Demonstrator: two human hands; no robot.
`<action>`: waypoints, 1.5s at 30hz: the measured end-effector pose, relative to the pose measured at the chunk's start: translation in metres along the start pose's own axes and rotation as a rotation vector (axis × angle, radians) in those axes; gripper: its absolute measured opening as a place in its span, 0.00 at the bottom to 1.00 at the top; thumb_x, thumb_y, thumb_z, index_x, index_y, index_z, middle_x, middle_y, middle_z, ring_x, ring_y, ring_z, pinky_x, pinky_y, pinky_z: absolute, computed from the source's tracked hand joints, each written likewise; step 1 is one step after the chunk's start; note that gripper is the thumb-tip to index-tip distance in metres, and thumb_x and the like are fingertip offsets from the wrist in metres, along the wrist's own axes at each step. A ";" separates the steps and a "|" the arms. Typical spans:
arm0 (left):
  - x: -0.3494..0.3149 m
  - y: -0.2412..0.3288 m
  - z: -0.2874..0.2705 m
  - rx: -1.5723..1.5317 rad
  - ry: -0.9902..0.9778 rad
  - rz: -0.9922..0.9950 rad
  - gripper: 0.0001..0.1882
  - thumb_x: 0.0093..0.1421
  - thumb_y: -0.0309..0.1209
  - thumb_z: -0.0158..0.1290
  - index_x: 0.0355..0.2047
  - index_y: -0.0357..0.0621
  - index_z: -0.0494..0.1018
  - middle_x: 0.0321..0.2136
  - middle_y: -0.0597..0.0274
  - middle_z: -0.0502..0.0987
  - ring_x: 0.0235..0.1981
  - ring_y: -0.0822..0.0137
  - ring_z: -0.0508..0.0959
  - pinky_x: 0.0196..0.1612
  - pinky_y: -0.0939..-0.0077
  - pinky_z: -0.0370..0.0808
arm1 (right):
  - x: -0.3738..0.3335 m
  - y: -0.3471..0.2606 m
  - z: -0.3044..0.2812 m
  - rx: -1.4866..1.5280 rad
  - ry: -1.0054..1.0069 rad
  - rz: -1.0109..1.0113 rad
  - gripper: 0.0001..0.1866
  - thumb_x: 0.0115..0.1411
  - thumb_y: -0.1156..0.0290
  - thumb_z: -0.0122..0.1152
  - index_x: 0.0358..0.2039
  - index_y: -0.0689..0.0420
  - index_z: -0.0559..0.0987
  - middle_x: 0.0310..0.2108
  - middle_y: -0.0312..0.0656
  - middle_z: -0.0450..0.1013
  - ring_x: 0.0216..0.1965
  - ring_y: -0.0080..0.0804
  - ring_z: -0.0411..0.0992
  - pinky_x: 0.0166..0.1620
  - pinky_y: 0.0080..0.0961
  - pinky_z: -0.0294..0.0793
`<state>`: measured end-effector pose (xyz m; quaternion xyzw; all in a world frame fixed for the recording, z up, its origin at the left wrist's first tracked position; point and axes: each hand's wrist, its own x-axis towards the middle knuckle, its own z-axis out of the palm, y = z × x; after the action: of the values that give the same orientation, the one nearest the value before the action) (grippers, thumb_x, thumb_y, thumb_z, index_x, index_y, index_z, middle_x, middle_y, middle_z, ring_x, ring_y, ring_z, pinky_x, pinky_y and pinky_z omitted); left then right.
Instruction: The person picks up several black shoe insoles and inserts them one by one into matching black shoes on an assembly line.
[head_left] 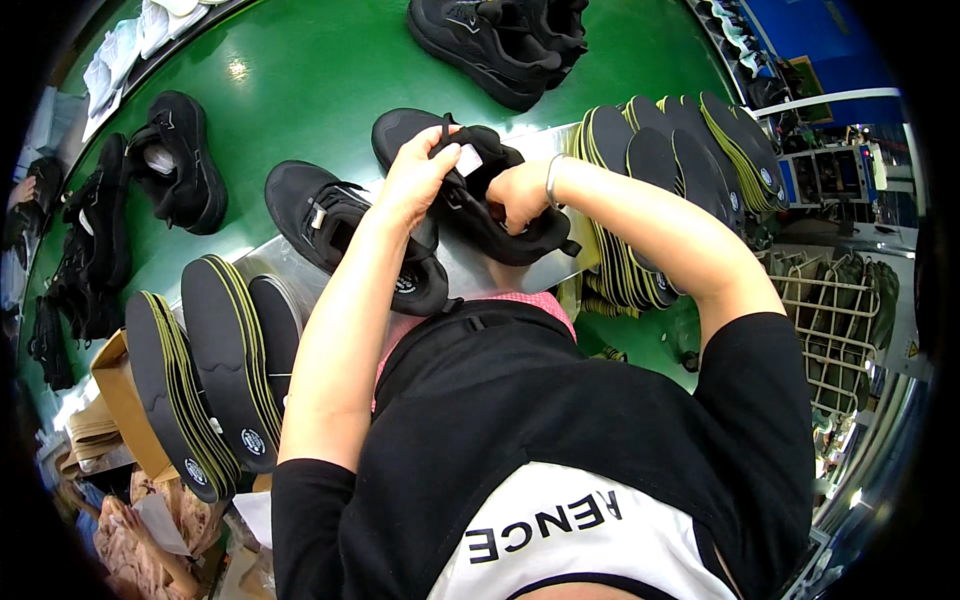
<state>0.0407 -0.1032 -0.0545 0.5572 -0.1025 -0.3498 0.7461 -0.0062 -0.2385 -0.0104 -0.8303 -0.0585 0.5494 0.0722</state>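
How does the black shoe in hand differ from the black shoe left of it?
The held shoe has the left hand on its upper and the right hand partly in its opening; the neighbouring shoe has no hand on it. The left forearm partly hides the neighbouring shoe, not the held shoe. Both are black, with toes pointing away.

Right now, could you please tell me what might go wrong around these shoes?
The right hand reaches into the black shoe, so anything beneath it could crease unseen. The left arm crosses above the neighbouring shoe and might nudge it. The right arm appears close to the insole stacks and could disturb them.
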 end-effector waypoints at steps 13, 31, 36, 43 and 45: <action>0.000 0.009 -0.003 -0.138 -0.115 -0.103 0.24 0.40 0.16 0.38 0.41 0.35 0.65 0.36 0.61 0.71 0.37 0.71 0.70 0.43 0.82 0.65 | -0.010 -0.013 0.031 -0.441 0.360 0.017 0.11 0.44 0.67 0.49 0.25 0.56 0.78 0.27 0.43 0.74 0.32 0.35 0.72 0.35 0.28 0.70; -0.023 -0.008 0.017 0.259 0.279 0.209 0.15 0.45 0.28 0.51 0.34 0.36 0.66 0.28 0.54 0.72 0.32 0.64 0.72 0.37 0.76 0.68 | -0.025 -0.007 0.040 0.124 0.854 -0.385 0.08 0.45 0.75 0.43 0.24 0.63 0.70 0.27 0.52 0.69 0.32 0.48 0.68 0.41 0.39 0.63; -0.025 -0.010 0.020 0.511 0.283 0.408 0.12 0.45 0.23 0.43 0.33 0.36 0.68 0.30 0.48 0.72 0.34 0.50 0.71 0.40 0.66 0.67 | 0.036 0.004 0.030 0.027 0.602 -0.185 0.13 0.51 0.66 0.44 0.30 0.61 0.74 0.31 0.53 0.70 0.34 0.47 0.69 0.39 0.35 0.67; -0.030 -0.007 0.004 0.145 0.156 0.284 0.22 0.51 0.19 0.41 0.48 0.39 0.54 0.39 0.57 0.67 0.42 0.70 0.67 0.47 0.80 0.62 | 0.078 -0.008 0.004 -0.023 0.823 -0.211 0.21 0.51 0.57 0.42 0.43 0.53 0.67 0.47 0.43 0.62 0.50 0.37 0.59 0.51 0.27 0.57; -0.021 -0.009 0.003 0.000 0.209 0.272 0.20 0.53 0.21 0.42 0.47 0.39 0.53 0.38 0.56 0.68 0.39 0.72 0.67 0.44 0.80 0.63 | 0.074 -0.011 -0.003 0.277 0.743 -0.369 0.21 0.51 0.56 0.43 0.43 0.52 0.67 0.47 0.42 0.62 0.50 0.36 0.59 0.51 0.27 0.57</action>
<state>0.0199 -0.0931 -0.0570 0.5715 -0.0985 -0.1858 0.7932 0.0246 -0.2144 -0.0740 -0.9296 -0.1016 0.1942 0.2962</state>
